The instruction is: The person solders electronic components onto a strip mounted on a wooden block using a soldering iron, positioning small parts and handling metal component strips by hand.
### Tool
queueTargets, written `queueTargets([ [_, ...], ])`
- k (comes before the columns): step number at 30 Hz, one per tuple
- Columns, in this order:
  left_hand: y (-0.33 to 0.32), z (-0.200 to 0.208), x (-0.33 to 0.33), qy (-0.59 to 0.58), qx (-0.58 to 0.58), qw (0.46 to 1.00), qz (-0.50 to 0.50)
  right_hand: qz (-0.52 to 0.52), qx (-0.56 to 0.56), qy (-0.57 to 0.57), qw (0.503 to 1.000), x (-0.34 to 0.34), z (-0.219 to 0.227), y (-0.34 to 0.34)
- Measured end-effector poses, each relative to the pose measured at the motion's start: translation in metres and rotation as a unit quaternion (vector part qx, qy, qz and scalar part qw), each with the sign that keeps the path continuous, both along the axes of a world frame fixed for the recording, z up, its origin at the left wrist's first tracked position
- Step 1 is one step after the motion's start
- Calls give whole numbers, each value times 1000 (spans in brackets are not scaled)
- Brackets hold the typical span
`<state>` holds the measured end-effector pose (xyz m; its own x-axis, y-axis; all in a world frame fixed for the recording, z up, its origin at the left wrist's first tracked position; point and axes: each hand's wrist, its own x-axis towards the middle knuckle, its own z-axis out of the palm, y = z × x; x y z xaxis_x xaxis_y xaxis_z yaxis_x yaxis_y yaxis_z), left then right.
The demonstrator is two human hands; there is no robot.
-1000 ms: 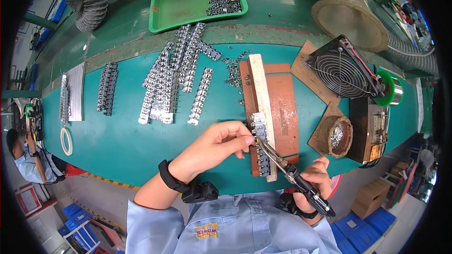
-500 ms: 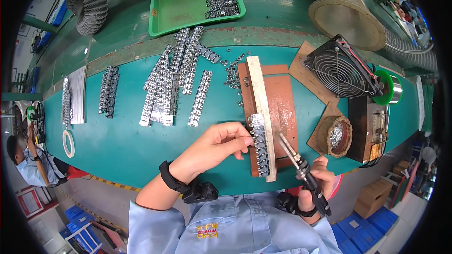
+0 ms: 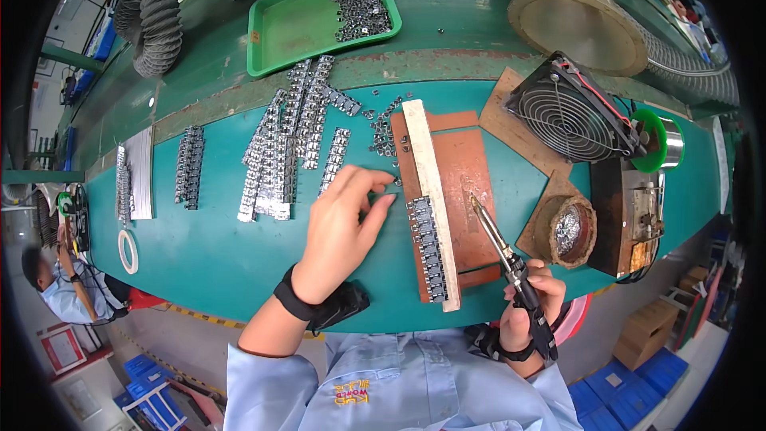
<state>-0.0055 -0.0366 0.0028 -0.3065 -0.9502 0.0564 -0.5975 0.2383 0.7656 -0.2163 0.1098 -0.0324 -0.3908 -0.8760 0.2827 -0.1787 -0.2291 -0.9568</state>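
My left hand [image 3: 345, 217] hovers over the green mat, thumb and forefinger apart. Its forefinger tip is right by one of the small metal components [image 3: 383, 137] scattered left of a reddish-brown board [image 3: 469, 183]. Wrapped in my right hand [image 3: 539, 303] is a soldering iron [image 3: 511, 259], its tip pointing up and left over the board. Lengthwise on the board lies a pale wooden bar [image 3: 432, 183]. Against the bar's left side, on the near half, sits a strip of dark electronic parts [image 3: 428, 251]; neither hand touches it.
Piled strips of parts [image 3: 283, 140] lie left of the board. Behind them stands a green tray [image 3: 275, 32] of loose components. On the right are a fan [image 3: 566, 108], a round solder-filled pot [image 3: 570, 231], a solder wire spool [image 3: 662, 142] and an extraction hood [image 3: 582, 24].
My left hand has left the strip and moved up and left to the loose components, its fingers spreading. The soldering iron's tip has shifted slightly up.
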Motion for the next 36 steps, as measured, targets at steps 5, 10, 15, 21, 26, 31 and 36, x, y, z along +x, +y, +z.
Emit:
queueTargets([
  [5, -5, -14, -8, -12, -75, 997, -4, -2, -1, -10, 1000, 1, 0, 1],
  [10, -5, -8, -8, -34, -54, 998, 0, 20, -43, 19, 999, -2, -1, -4],
  [15, 1, -4, 2, -8, -36, 999, 28, 6, -41, 19, 999, 1, 4, -6],
  [21, 15, 5, 14, 265, 263, 927, -10, 2, -6, -10, 1000, 3, 9, -7],
  [26, 16, 2, 14, 313, 414, 848, -105, 51, -33, -34, 998, -2, 4, -5],
  [31, 19, -4, 10, 342, 420, 835, -101, 52, -33, -24, 998, -1, 7, -6],
  [36, 17, -5, 7, 353, 425, 829, -86, 50, -37, -47, 997, 1, 6, -6],
])
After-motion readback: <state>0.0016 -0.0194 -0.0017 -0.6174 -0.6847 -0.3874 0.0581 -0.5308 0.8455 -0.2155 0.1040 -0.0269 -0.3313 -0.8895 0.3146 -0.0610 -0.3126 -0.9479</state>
